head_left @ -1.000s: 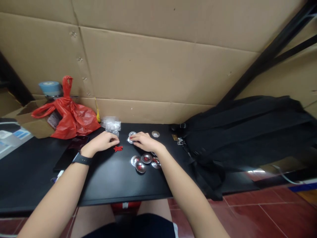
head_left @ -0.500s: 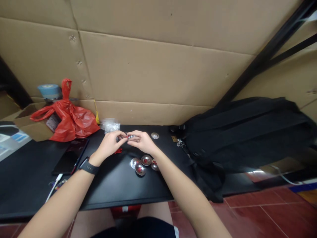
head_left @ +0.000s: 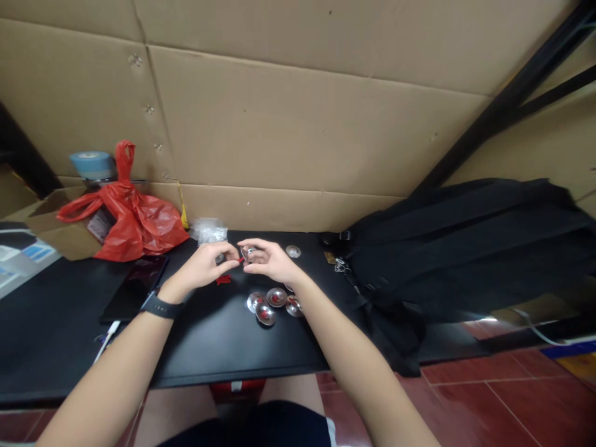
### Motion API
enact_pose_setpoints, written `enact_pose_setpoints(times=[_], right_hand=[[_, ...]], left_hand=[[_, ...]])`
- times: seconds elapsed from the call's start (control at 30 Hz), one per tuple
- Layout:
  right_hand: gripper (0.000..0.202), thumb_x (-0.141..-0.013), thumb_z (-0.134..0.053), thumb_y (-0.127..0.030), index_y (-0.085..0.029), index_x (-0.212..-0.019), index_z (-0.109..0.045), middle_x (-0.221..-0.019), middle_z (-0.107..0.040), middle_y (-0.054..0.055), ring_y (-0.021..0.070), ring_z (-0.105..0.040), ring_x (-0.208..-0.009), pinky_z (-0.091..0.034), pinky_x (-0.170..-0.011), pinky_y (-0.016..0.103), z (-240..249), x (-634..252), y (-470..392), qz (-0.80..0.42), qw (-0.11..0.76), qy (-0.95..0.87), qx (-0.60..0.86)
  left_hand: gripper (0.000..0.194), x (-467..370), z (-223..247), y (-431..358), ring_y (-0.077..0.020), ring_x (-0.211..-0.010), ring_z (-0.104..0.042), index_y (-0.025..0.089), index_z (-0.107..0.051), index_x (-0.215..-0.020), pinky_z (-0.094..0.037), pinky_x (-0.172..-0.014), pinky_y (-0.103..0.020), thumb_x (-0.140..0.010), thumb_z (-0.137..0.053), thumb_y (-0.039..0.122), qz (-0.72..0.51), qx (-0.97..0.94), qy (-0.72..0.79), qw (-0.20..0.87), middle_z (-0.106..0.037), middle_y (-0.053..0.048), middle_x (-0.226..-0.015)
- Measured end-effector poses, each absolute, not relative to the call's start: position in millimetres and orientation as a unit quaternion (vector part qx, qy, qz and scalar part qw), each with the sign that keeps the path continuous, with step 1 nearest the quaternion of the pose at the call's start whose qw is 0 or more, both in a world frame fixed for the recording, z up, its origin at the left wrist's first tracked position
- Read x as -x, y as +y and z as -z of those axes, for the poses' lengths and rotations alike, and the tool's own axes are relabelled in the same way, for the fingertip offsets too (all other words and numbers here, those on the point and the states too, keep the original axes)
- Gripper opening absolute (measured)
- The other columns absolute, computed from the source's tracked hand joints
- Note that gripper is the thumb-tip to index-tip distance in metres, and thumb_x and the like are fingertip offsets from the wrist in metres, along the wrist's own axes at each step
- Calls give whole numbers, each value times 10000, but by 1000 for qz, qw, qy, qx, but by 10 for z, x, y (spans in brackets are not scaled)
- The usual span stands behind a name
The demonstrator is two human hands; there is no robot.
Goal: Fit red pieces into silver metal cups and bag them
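Close together over the black table, both hands work at a small metal disc (head_left: 249,252). My right hand (head_left: 270,261) holds this shiny disc between thumb and fingers. My left hand (head_left: 209,264) pinches a small red piece (head_left: 241,260) at its fingertips, beside the disc. Several round metal discs with red centres (head_left: 265,314) lie on the table below my right hand. Another disc (head_left: 293,251) sits alone behind my right wrist. A red cord (head_left: 223,280) lies just under my left hand.
On the black table (head_left: 209,347) are a clear plastic packet (head_left: 210,231), a red plastic bag (head_left: 139,226) and a dark phone (head_left: 135,288) at the left. A black backpack (head_left: 465,254) and keys (head_left: 341,266) lie at the right. Cardboard (head_left: 279,124) stands behind.
My hands have moved slightly apart, and the fingers of my right hand have spread a little around the disc, which shows more. The view has shifted slightly.
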State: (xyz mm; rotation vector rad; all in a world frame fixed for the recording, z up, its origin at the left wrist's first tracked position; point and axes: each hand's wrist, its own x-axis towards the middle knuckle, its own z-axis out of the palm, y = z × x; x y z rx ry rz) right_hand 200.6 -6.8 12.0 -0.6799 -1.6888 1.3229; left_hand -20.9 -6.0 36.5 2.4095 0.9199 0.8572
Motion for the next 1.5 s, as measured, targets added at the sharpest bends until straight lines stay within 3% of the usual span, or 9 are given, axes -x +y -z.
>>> enact_pose_setpoints(times=[0.13, 0.23, 0.3, 0.6, 0.8, 1.0, 1.13, 1.27, 1.5], right_hand=[[477, -744, -762, -391, -196, -1159, -631, -979, -613, 35, 146, -616, -789, -522, -767, 301, -148, -2397, 96, -355, 480, -681, 424], [436, -641, -827, -331, -171, -1020, -679, -907, -623, 47, 187, -597, -805, -500, -804, 341, -31, -2829, 269, -136, 397, -694, 585], [420, -650, -818, -310, -150, -1015, -683, -930, -640, 74, 205, -609, -846, -491, -826, 343, 108, -3072, 374, -83, 340, -677, 648], [400, -728, -787, -335, -134, -1062, -699, -892, -702, 66, 175, -646, -774, -479, -741, 263, 461, -3315, 551, -168, 254, -703, 643], [352, -754, -781, -321, -192, -1076, -722, -1084, -669, 104, 225, -626, -1009, -451, -942, 339, 248, -3096, 430, -118, 262, -767, 574], [221, -715, -798, -300, -175, -877, -712, -922, -646, 56, 187, -597, -832, -436, -763, 282, 98, -2775, 287, -173, 190, -802, 539], [100, -784, -686, -229, -173, -768, -606, -803, -608, 8, 143, -534, -721, -383, -679, 253, 39, -2708, 252, -180, 237, -792, 533], [181, -853, -587, -304, -192, -731, -514, -658, -536, -41, 128, -490, -621, -360, -615, 245, -62, -2568, 168, -244, 283, -773, 513], [388, -804, -687, -460, -207, -713, -407, -794, -572, -16, 138, -591, -722, -477, -695, 274, -182, -2045, -109, -504, 386, -700, 328]], left_hand=[[164, 399, -336, 40, -144, -691, -628, 186, -692, -793, -450, -671, -227, -858, -627, 322, -193, -903, 335, 188, -705, -22, -773], [146, 498, -279, 104, -136, -674, -639, 200, -717, -773, -444, -655, -211, -837, -645, 310, -146, -908, 333, 209, -716, -12, -762], [149, 525, -250, 127, -137, -679, -649, 201, -728, -777, -450, -662, -208, -834, -643, 309, -129, -907, 332, 225, -724, -12, -767], [189, 520, -173, 159, -151, -775, -659, 176, -710, -917, -475, -728, -217, -819, -635, 318, -118, -897, 364, 222, -731, -37, -877], [242, 478, -146, 159, -145, -724, -658, 172, -690, -870, -471, -694, -218, -901, -550, 368, -127, -891, 368, 232, -725, -32, -815], [229, 410, -125, 137, -148, -727, -634, 179, -693, -853, -450, -714, -233, -920, -536, 332, -170, -902, 359, 169, -707, -31, -824], [213, 292, -170, 58, -155, -757, -629, 173, -691, -873, -451, -734, -247, -925, -533, 305, -210, -902, 349, 143, -700, -42, -852], [195, 133, -191, -52, -153, -767, -634, 177, -693, -962, -467, -763, -265, -933, -529, 278, -261, -893, 333, 149, -696, -44, -878], [175, -50, -174, -181, -169, -853, -614, 184, -634, -1040, -478, -787, -285, -927, -569, 300, -381, -849, 328, 163, -664, -56, -971]])
